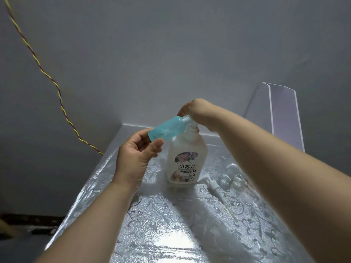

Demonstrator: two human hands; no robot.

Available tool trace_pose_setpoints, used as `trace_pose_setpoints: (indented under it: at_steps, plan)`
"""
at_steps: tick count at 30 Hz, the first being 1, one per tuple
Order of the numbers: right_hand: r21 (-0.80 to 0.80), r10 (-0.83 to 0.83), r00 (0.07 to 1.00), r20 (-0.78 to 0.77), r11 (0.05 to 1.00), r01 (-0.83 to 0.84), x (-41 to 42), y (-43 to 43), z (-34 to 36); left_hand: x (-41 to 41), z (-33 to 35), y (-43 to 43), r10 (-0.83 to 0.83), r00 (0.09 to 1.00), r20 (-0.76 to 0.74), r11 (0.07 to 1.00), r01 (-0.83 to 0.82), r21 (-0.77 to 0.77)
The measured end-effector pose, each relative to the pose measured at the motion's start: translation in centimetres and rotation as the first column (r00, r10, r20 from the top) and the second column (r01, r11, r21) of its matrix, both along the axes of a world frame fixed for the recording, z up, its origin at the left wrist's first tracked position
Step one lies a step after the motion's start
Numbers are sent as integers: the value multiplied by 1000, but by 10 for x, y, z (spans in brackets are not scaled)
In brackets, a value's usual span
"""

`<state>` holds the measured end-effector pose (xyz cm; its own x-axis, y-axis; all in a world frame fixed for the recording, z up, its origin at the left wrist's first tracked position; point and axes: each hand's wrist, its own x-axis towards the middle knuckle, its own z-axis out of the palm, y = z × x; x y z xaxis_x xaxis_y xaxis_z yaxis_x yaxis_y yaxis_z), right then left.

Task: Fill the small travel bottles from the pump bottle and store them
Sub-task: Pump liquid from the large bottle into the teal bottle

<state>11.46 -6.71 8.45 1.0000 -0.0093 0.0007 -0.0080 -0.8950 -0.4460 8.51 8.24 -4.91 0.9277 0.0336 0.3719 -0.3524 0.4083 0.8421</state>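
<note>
L hand point(133, 158) pinches base of small translucent blue travel bottle point(167, 130), tilted, mouth at nozzle of white labelled pump bottle point(185, 164). R hand point(192, 109) covers its top, grip hidden, can't tell. Risk: hard press shifts nozzle off mouth, soap runs down pump bottle

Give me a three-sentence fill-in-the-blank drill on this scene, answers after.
1. The left hand holds a tilted travel bottle coloured ____.
2. The right hand grips the top of the pump bottle, which stands ____.
3. A loose pump lies on the table to the pump bottle's ____.
Answers: blue; upright; right.
</note>
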Motion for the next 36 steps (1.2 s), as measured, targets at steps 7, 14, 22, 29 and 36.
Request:
trace_pose_setpoints:
  at_steps: [7, 14, 22, 29, 36]
  plan:
    - [84, -9, 997, 77, 996, 2, -2, -4, 19, -1, 1, 0, 2, 1000, 8, 1000, -2, 3]
    - [-232, 25, 999, 40, 973, -15, 1, 3, 4, 0, 0, -1, 6, 1000, 3, 1000, -6, -7]
    - [-142, -19, 1000, -14, 990, 16, 2, 2, -5, 0, -1, 1, 1, 1000, -21, 1000, -1, -12]
    - [249, -62, 994, 89, 968, 38, 1, -7, 13, -1, 1, -1, -10, 1000, -19, 1000, 9, -16]
    - [-111, -39, 999, 29, 993, 42, 5, 2, 4, -1, 1, 0, 0, 1000, -8, 1000, 0, -8]
